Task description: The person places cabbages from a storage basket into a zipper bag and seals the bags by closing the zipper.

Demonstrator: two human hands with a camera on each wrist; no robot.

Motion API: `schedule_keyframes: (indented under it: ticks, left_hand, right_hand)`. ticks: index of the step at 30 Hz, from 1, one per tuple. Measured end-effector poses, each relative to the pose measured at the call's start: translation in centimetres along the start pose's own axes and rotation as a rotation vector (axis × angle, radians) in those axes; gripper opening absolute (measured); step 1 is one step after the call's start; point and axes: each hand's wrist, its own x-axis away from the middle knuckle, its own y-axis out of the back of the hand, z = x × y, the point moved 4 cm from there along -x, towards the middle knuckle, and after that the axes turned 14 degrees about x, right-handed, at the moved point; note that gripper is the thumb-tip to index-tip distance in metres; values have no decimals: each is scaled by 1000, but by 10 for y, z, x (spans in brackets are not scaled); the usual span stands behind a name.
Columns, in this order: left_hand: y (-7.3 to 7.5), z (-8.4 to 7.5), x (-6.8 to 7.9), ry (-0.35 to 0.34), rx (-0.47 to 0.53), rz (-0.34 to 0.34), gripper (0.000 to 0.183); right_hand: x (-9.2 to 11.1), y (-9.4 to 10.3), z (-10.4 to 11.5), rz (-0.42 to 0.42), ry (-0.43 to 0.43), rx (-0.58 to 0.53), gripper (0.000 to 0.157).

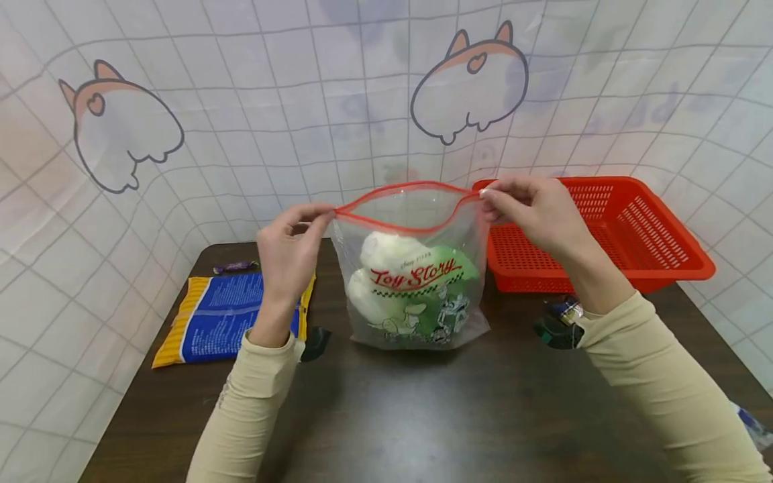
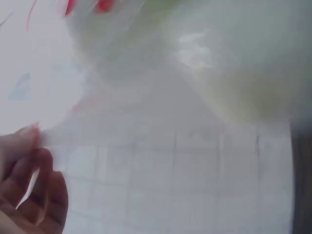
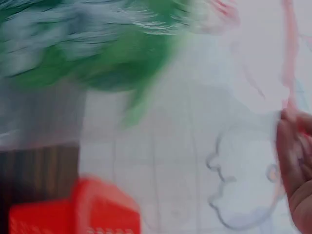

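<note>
A clear zip bag (image 1: 417, 322) with a red zip rim and "Toy Story" print stands upright on the dark table, its mouth gaping. Inside show white rounded things (image 1: 371, 295) and something green (image 1: 455, 261); the plastic blurs their kind. My left hand (image 1: 292, 248) pinches the left end of the red rim between thumb and fingers. At the right end, my right hand (image 1: 537, 211) pinches the other corner. Both wrist views are blurred; the left hand (image 2: 34, 180) and the right hand (image 3: 297, 165) appear at the bag's edge there.
A red perforated basket (image 1: 610, 274) stands behind the right forearm. A blue and yellow packet (image 1: 220, 315) lies left of the bag, with a small purple wrapped item (image 1: 235, 267) behind it. A tiled-print curtain (image 1: 290, 121) closes off the back.
</note>
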Motion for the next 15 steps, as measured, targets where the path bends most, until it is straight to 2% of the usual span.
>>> schedule_keyframes:
  ticks: [1, 3, 6, 9, 15]
  left_hand:
    - [2, -5, -4, -18, -43, 49, 11]
    - [6, -14, -10, -44, -81, 71, 11]
    - [8, -25, -15, -38, -116, 110, 11]
    - [10, -26, -18, 40, -92, 122, 13]
    - [15, -14, -24, 180, -36, 153, 19]
  right_hand:
    - [0, 4, 1, 37, -4, 26, 32]
    - [0, 14, 4, 53, -22, 47, 34]
    - [3, 26, 8, 106, -32, 104, 35]
    - [5, 32, 12, 101, 4, 149, 31]
    - [5, 31, 14, 29, 195, 177, 12]
